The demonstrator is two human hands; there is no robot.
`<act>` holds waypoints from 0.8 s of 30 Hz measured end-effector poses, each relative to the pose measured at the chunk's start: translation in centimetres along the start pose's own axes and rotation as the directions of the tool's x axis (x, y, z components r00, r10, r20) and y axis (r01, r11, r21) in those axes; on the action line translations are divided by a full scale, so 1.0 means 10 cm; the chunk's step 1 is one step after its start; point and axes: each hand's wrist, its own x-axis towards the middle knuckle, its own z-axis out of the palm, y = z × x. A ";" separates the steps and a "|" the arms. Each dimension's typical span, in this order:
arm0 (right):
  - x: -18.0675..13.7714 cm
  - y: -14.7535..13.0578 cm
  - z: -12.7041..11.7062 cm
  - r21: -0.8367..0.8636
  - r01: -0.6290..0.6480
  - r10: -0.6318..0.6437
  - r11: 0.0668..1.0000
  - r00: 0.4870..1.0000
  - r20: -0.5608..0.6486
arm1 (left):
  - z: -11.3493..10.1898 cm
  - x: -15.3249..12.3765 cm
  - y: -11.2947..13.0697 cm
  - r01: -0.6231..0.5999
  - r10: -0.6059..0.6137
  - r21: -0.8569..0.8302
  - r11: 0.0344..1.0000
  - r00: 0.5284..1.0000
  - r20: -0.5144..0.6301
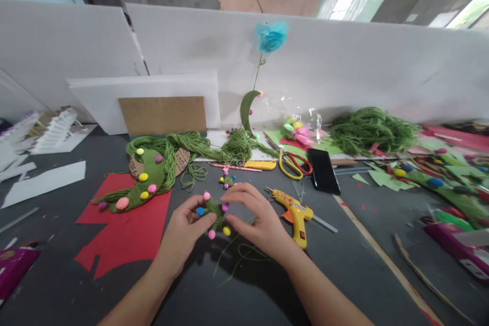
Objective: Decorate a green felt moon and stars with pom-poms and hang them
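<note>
My left hand (182, 229) pinches a small green yarn-wrapped star (217, 216) between thumb and fingers, held above the dark table. Coloured pom-poms sit on its tips: pink, blue, yellow and purple. On the star's right side, my right hand (255, 216) is curved with thumb and fingers around the purple-tipped point. A loose green yarn strand (244, 254) lies below the hands. Just beyond them is a smaller green star (228, 180) with pom-poms. Right of my right hand lies a yellow glue gun (295, 214), its nozzle pointing back toward the left.
Red paper (126, 239) lies at left under a green crescent (147, 183) with pom-poms. Green yarn (187, 145) and a yarn heap (374, 130) lie behind. Scissors (292, 164), a yellow comb (260, 165) and a phone (323, 170) are near the middle. A blue flower (272, 37) stands upright.
</note>
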 end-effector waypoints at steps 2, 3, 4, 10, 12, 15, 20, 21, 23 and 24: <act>-0.02 0.02 0.03 -0.032 0.033 -0.033 0.999 0.999 0.012 | 0.00 -0.01 0.00 -0.009 0.009 0.063 0.998 1.000 0.006; -0.02 0.03 0.03 -0.043 0.041 -0.040 0.998 0.999 0.012 | 0.00 -0.02 -0.01 -0.010 0.010 0.092 0.996 1.000 0.005; -0.03 0.04 0.04 -0.048 0.043 -0.042 0.998 0.999 0.005 | 0.00 -0.02 -0.01 -0.011 0.011 0.117 0.993 1.000 -0.001; -0.03 0.06 0.04 -0.046 0.068 -0.068 0.997 0.998 -0.010 | 0.01 -0.01 -0.05 0.009 -0.007 0.129 0.992 1.000 -0.014; -0.03 0.06 0.04 -0.044 0.077 -0.077 0.996 0.997 -0.011 | 0.02 -0.02 -0.04 0.017 -0.016 0.110 0.994 1.000 -0.014; -0.03 0.07 0.04 -0.038 0.074 -0.075 0.997 0.997 -0.007 | 0.03 -0.03 -0.02 0.046 -0.046 0.080 0.996 0.999 -0.007; -0.03 0.06 0.04 -0.041 0.071 -0.071 0.997 0.997 0.001 | 0.02 -0.02 -0.04 0.064 -0.064 0.035 0.997 0.998 -0.004; -0.03 0.06 0.04 -0.043 0.075 -0.075 0.996 0.997 0.001 | 0.02 -0.02 -0.04 0.062 -0.062 0.032 0.998 0.998 -0.004; -0.03 0.05 0.03 -0.045 0.079 -0.079 0.996 0.997 0.005 | 0.02 -0.01 -0.06 0.056 -0.056 0.030 0.998 0.998 -0.001; -0.03 0.05 0.03 -0.046 0.080 -0.080 0.996 0.997 0.007 | 0.02 -0.01 -0.06 0.052 -0.052 0.030 0.998 0.999 0.000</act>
